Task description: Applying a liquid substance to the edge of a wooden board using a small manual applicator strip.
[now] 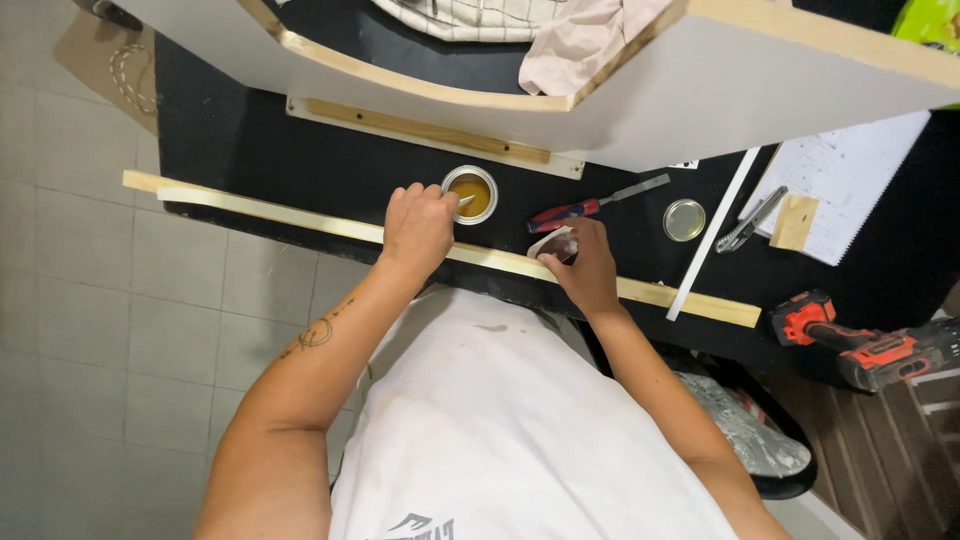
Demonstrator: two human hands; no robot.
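A long wooden strip [300,222] was laid along the near edge of the black table [250,150], overhanging its left end. Behind the strip, near the middle, a small round open tin of amber liquid [470,194] was set on the table, and the left hand [418,228] was placed over the strip just left of the tin. To the right of the tin a red-handled screwdriver [590,206] was laid, with the round tin lid [684,220] further right. The right hand [582,265] was rested on the strip below the screwdriver. A large white board [700,110] was positioned behind all of these. A red cordless drill [860,345] was left at the far right.
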